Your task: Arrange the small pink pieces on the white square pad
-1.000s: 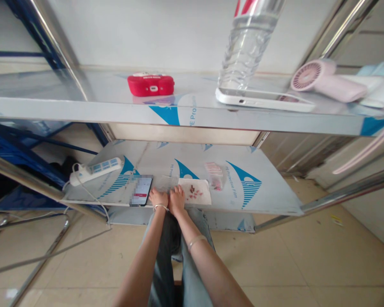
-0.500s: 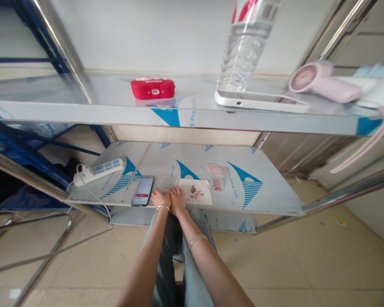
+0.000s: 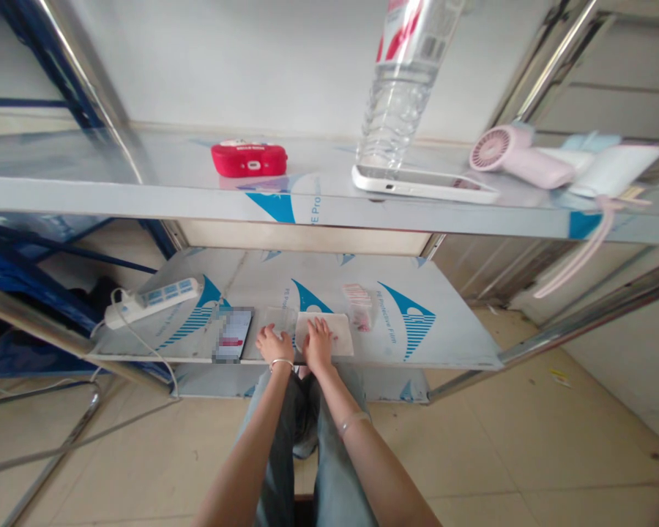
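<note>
Soft even light, slight blur, stretched edges

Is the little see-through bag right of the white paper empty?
Not empty: small red bits show through the near end of the clear bag.

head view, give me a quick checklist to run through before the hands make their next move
1. Right hand over the white sheet: ok.
2. Small red pieces on that sheet all in sight: not ok, the hand hides part of the sheet.
3. Left hand apart from the clear plastic: not ok, its fingers overlap the near edge.
4. Phone clear of both hands: ok, left of the left hand.
5. Pink-striped bag sealed: cannot tell, too small.
</note>
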A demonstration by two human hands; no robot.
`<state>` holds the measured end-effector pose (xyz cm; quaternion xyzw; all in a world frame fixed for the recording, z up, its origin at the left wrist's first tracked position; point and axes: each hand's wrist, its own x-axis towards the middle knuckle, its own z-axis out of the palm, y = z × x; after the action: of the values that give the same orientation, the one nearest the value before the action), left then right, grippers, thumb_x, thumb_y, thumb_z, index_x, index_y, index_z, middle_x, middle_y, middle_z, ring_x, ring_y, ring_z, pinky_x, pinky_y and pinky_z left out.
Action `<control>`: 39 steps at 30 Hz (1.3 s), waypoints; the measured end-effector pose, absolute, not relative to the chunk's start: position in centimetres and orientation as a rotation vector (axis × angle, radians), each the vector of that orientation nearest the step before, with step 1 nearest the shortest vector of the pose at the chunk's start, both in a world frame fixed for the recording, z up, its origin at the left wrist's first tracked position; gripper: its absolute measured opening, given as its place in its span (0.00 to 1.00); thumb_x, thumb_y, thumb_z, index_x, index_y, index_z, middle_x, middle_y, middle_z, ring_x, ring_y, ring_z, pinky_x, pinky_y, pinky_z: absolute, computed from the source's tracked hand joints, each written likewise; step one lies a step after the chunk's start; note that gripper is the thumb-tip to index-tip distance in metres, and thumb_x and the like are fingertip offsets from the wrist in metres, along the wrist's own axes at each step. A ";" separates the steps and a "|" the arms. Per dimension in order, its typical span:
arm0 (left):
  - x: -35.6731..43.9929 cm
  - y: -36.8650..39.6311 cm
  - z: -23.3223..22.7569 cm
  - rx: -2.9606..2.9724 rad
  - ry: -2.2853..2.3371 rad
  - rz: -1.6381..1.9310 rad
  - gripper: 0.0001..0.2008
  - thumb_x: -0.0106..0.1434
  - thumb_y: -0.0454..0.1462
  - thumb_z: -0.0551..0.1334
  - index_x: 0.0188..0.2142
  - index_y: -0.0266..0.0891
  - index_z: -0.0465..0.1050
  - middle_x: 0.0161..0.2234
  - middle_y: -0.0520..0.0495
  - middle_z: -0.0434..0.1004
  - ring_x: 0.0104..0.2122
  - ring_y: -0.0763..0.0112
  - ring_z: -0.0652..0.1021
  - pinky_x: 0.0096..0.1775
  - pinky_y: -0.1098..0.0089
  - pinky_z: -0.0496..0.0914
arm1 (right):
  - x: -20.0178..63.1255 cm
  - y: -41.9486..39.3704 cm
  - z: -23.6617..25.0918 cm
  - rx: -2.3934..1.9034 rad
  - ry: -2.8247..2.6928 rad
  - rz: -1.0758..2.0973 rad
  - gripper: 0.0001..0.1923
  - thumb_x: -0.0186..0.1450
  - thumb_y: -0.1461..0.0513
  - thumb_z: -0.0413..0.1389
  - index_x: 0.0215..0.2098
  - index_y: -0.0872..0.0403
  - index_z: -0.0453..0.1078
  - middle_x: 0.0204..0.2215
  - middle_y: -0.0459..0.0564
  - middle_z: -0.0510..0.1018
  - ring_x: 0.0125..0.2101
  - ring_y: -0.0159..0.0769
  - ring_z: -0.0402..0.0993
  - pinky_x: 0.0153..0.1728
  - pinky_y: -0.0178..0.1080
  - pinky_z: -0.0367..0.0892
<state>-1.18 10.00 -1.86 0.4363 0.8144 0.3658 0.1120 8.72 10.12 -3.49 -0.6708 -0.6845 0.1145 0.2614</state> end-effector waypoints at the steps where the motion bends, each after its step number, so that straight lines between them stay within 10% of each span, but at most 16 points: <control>1: -0.9 10.0 -1.9 1.317 2.366 1.091 0.16 0.58 0.32 0.57 0.47 0.33 0.69 0.48 0.34 0.69 0.52 0.53 0.67 0.52 0.57 0.60 | 9.3 10.2 -3.5 -1.848 -1.804 0.289 0.24 0.64 0.69 0.46 0.58 0.57 0.65 0.60 0.55 0.62 0.62 0.45 0.49 0.58 0.47 0.49; 19: 0.7 10.3 -3.2 1.564 2.109 1.117 0.15 0.60 0.36 0.55 0.45 0.33 0.70 0.42 0.37 0.75 0.47 0.55 0.73 0.50 0.59 0.65 | 21.7 21.4 -2.1 -2.175 -1.976 0.133 0.31 0.66 0.55 0.51 0.65 0.50 0.53 0.65 0.59 0.48 0.64 0.52 0.42 0.58 0.55 0.45; 39: 0.6 10.3 -2.7 1.553 2.062 0.940 0.15 0.62 0.34 0.55 0.48 0.33 0.69 0.46 0.38 0.74 0.49 0.60 0.73 0.51 0.64 0.65 | 23.1 16.6 -5.4 -2.160 -1.947 -0.083 0.22 0.71 0.56 0.39 0.60 0.45 0.62 0.60 0.53 0.61 0.59 0.46 0.51 0.56 0.51 0.47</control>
<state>0.65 10.29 -2.75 0.5542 0.7362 0.3355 0.1959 23.14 16.58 -5.41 -0.7375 -0.6648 -0.0284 0.1157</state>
